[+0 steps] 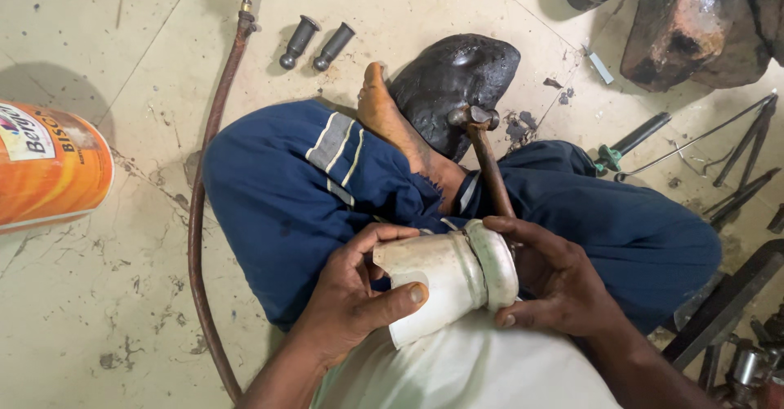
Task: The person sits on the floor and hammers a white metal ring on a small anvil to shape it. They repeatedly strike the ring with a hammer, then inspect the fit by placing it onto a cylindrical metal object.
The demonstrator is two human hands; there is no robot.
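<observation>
I look down at both of my hands closed around a pale, off-white cylindrical metal part [445, 282] held over my lap, just above my crossed legs in blue trousers [302, 188]. My left hand [351, 299] wraps the plain body end, thumb laid across the front near the open cut edge and fingers curled over the top. My right hand [555, 282] cups the other end, where a wider ribbed collar [494, 262] rings the part; its fingers are bent tight around that collar, thumb below and forefinger over the top. Neither hand is spread wide: both are clamped on the part.

The long axis of the part runs roughly left to right across my lap, tipped a little so the collar end sits higher and further from me. The collar therefore lies toward my right hand, the plain end toward my left, and each hand is already on its own end.

Just beyond the collar, the wooden handle of a hammer [486, 151] rises away from my right fingers, its head resting against a black, oily lump [457, 78] on the floor beside my bare foot [392, 123]. A rubber hose [200, 213] curves along the floor to my left, near an orange paint tin [49, 164].
</observation>
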